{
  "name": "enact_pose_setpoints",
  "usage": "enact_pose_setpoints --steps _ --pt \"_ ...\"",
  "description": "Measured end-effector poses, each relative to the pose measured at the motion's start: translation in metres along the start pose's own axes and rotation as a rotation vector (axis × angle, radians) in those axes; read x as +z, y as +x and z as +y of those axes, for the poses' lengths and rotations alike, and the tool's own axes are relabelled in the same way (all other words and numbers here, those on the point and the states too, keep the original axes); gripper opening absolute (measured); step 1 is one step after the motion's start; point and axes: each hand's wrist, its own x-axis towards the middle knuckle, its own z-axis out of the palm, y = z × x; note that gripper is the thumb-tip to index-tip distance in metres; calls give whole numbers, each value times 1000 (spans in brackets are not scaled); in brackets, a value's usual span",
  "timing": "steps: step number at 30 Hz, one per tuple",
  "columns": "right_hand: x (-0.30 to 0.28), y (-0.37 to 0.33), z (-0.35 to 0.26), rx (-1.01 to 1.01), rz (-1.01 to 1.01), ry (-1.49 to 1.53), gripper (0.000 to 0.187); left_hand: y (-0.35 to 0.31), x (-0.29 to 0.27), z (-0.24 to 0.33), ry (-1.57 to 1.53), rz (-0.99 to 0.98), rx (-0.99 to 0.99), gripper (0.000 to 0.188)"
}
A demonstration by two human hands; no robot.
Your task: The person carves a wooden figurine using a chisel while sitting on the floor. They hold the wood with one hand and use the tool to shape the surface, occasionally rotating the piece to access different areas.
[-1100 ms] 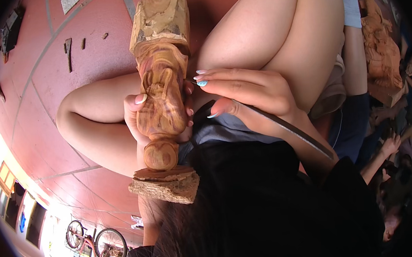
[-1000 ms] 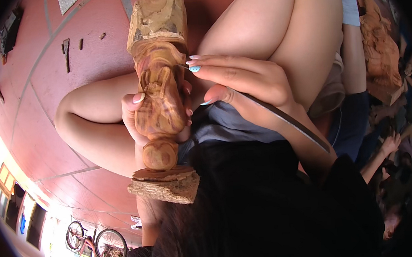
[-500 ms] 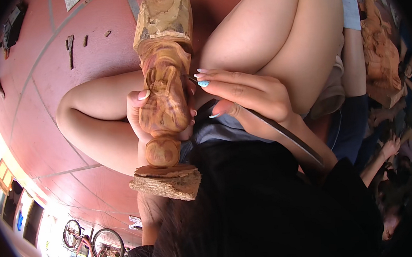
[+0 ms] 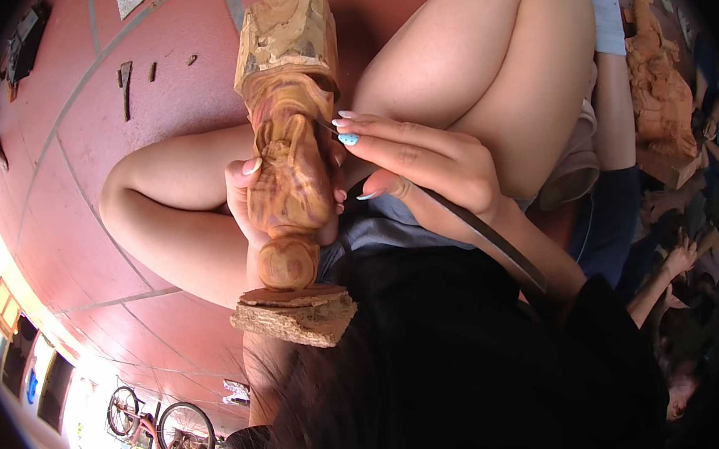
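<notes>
A wood carving [image 4: 290,183] was grasped around its middle by the left hand [image 4: 243,212], held between the left leg [image 4: 162,201] and right leg [image 4: 456,51]. A metal tool [image 4: 487,234] was held by the partly extended right hand [image 4: 456,172], its tip near the carving's right edge. Red floor [image 4: 82,194] was spread beyond the left leg, with small dark pieces [image 4: 125,92] scattered there.

Black top [image 4: 484,341]; grey lower garment [image 4: 389,225]; dark hair [image 4: 298,421]; hands [image 4: 456,168] with painted nails [image 4: 348,139], one dotted blue

Pale seams [image 4: 119,301] cross the red floor [image 4: 188,95], brightly lit near what may be a window [image 4: 4,303].
</notes>
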Motion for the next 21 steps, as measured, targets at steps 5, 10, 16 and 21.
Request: enact_pose_setpoints --steps 5,10,16,21 --pt "-3 -5 -4 14 4 33 34 4 -15 0 -116 -132 -14 80" --pt "-2 10 -1 -26 -29 -104 33 3 2 -7 -162 -73 56 81" --pt "-4 10 -4 -41 -15 -88 33 6 -1 -9 -84 -62 95 78" --pt "-3 3 -14 -3 -51 -89 34 6 0 -10 -52 0 115 74"
